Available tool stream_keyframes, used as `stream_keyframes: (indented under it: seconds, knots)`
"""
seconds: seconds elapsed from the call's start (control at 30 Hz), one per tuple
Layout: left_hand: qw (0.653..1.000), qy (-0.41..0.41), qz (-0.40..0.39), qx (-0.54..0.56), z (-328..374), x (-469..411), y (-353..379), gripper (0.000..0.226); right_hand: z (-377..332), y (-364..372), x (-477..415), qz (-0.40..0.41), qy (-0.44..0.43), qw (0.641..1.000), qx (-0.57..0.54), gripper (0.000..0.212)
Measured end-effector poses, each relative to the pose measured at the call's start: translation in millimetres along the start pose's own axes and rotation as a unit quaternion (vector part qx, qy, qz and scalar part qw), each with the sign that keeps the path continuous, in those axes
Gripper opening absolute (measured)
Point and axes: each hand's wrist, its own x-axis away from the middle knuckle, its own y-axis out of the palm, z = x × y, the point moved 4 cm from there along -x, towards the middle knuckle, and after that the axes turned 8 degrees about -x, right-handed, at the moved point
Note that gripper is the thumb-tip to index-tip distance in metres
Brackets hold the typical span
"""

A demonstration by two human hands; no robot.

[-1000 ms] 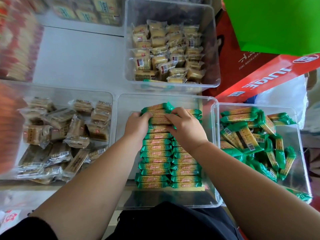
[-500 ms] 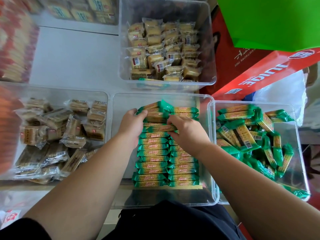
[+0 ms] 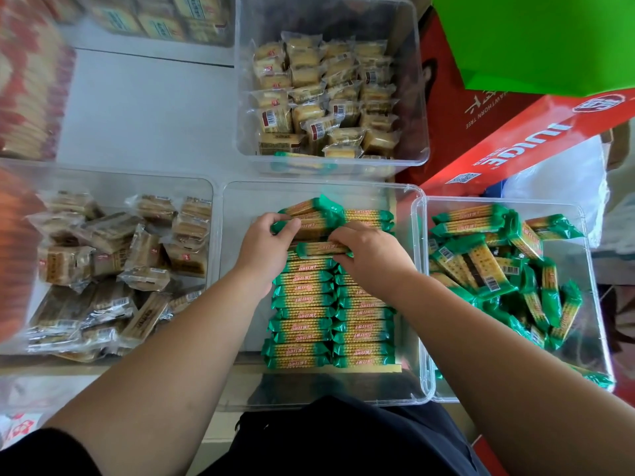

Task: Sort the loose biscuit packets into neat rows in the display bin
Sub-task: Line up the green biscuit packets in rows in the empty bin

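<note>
A clear display bin [image 3: 240, 207] in front of me holds two neat rows of green-ended biscuit packets [image 3: 309, 324]. At the rows' far end lies a small untidy pile of the same packets [image 3: 319, 209]. My left hand [image 3: 264, 249] grips the left ends of the packets in that pile. My right hand [image 3: 371, 255] pinches one packet [image 3: 319, 249] lying across the top of the left row. To the right, a second clear bin [image 3: 591, 304] holds a loose heap of green packets [image 3: 488, 266].
A clear bin of brown biscuit packs [image 3: 110, 255] stands at the left, another with yellow cake packs [image 3: 326, 94] behind. A red juice carton [image 3: 515, 146] and a green bag [image 3: 536, 39] lie at the back right. White shelf surface [image 3: 144, 115] shows at the back left.
Both hands have lifted off the pressed stack and drawn slightly apart. My right hand has pulled one packet down onto the left row while my left hand has taken hold of the pile's ends.
</note>
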Motion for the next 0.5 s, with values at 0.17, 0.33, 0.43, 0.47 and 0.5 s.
stream_keyframes:
  seconds: [0.17,0.33,0.43,0.47,0.5]
  knots:
    - [1.0,0.019,0.02,0.004,-2,-2,-4,0.01,7,2,2,-0.042,-0.004,0.999,0.024,0.029]
    - [0.998,0.033,0.052,-0.023,-2,-4,-2,0.006,10,7,6,-0.071,-0.004,0.997,0.038,0.029]
    - [0.993,0.079,0.06,-0.069,-3,-8,2,0.012,9,-5,8,0.04,-0.022,0.997,-0.066,0.027]
    - [0.992,0.086,0.064,-0.071,-4,-9,2,0.014,8,-9,8,0.06,-0.025,0.993,-0.099,0.03]
    - [0.992,0.087,0.07,-0.066,-6,-8,2,0.015,6,-12,7,0.057,-0.019,0.99,-0.127,0.032]
